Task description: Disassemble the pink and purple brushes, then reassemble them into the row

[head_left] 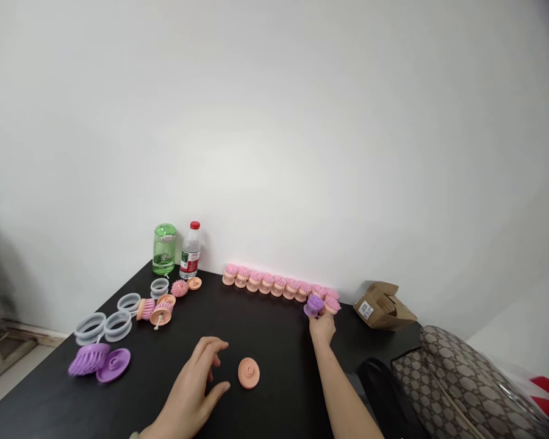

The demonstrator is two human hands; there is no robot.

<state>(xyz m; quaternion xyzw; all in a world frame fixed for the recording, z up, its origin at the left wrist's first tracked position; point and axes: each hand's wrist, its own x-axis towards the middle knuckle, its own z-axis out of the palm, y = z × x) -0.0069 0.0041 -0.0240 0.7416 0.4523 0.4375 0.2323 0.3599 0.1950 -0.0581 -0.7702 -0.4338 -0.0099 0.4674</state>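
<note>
We gripped the purple brush [315, 305] in our right hand [322, 329] just beside the pink brush row [274, 283], with our left hand [187, 393] open near the peach disc [249, 373].

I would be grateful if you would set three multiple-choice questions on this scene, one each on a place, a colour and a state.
1. Where is the peach disc?
A) In the cardboard box
B) On the black table, beside the left hand
C) On the patterned bag

2. What colour is the water bottle's cap?
A) Blue
B) Red
C) White

3. What is the right hand doing?
A) Holding a purple brush head
B) Gripping the green bottle
C) Lying open on the table

Answers:
1 B: it sits right of that hand.
2 B: the cap shows red.
3 A: the head sits in its fingers.
</note>
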